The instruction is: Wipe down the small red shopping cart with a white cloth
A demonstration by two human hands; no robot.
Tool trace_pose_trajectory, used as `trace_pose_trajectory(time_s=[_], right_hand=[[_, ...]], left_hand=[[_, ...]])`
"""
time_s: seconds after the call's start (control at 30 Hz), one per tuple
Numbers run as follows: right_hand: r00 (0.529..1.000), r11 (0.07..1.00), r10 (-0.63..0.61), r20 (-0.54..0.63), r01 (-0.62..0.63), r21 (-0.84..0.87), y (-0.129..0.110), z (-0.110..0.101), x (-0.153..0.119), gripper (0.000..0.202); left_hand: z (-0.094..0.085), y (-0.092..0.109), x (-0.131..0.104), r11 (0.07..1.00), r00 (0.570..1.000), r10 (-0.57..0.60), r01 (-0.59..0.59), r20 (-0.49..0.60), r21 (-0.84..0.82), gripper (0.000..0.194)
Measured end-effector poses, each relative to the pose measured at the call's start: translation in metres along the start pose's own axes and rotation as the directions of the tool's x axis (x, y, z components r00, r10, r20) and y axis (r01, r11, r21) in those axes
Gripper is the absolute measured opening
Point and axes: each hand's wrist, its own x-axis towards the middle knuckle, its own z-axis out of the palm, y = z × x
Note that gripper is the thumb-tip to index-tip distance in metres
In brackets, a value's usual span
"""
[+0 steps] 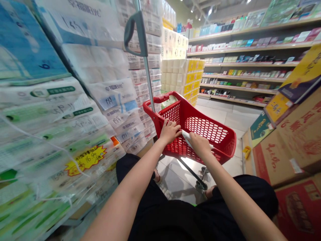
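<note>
A red shopping basket cart (210,125) with perforated sides stands before me, its grey handle (142,33) rising at the left. My left hand (171,131) lies over the basket's near left side, fingers somewhat apart, fingertips close to the end of a white item (187,136). Closed around that white item is my right hand (200,145), above the near rim. The item looks like a thin folded cloth or tissue; part of it is hidden by the hand. Inside the basket, at its left end, a pale green-white package (169,101) is partly visible.
Stacked tissue packs (100,67) rise close on the left, some with a yellow price tag (86,160). Cardboard boxes (278,157) stand at the right. Yellow-and-white packs (194,78) and long product shelves (240,63) are farther back. Cart wheels (201,184) rest on the tiles.
</note>
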Motion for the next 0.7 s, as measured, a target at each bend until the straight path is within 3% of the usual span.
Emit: trace_pose_trajectory(time_s=[0.1, 0.2, 0.3, 0.4, 0.53, 0.63, 0.7], right_hand=[[0.998, 0.997, -0.050, -0.042, 0.052, 0.058, -0.011, -0.004, 0.005, 0.031], [0.979, 0.956, -0.147, -0.139, 0.176, 0.234, -0.001, -0.016, -0.004, 0.038], [0.975, 0.921, -0.026, -0.223, 0.109, 0.373, 0.027, -0.027, -0.020, 0.042], [0.986, 0.918, 0.131, -0.104, -0.081, 0.388, 0.061, -0.027, -0.036, 0.043], [0.970, 0.937, 0.118, 0.214, -0.180, 0.300, 0.084, -0.018, -0.047, 0.056], [0.959, 0.960, 0.092, 0.266, -0.156, 0.231, 0.081, -0.013, -0.046, 0.060], [0.963, 0.965, 0.077, 0.257, -0.137, 0.224, 0.076, -0.012, -0.044, 0.060]], left_hand=[[-0.001, 0.001, -0.001, 1.000, 1.000, 0.005, -0.005, 0.004, 0.014, 0.023], [-0.003, 0.001, -0.002, 1.000, 1.000, 0.010, -0.010, 0.009, 0.001, 0.023], [-0.003, 0.001, -0.003, 1.000, 1.000, 0.000, 0.000, 0.009, -0.029, 0.025], [-0.004, 0.002, -0.003, 0.996, 1.000, -0.023, 0.023, 0.008, -0.090, 0.026], [-0.006, 0.008, 0.000, 0.976, 0.994, -0.097, 0.086, -0.045, -0.200, 0.029], [-0.009, 0.023, 0.006, 0.971, 0.984, -0.144, 0.121, -0.100, -0.207, 0.030], [-0.008, 0.039, 0.010, 0.979, 0.991, -0.079, 0.057, -0.106, -0.196, 0.031]])
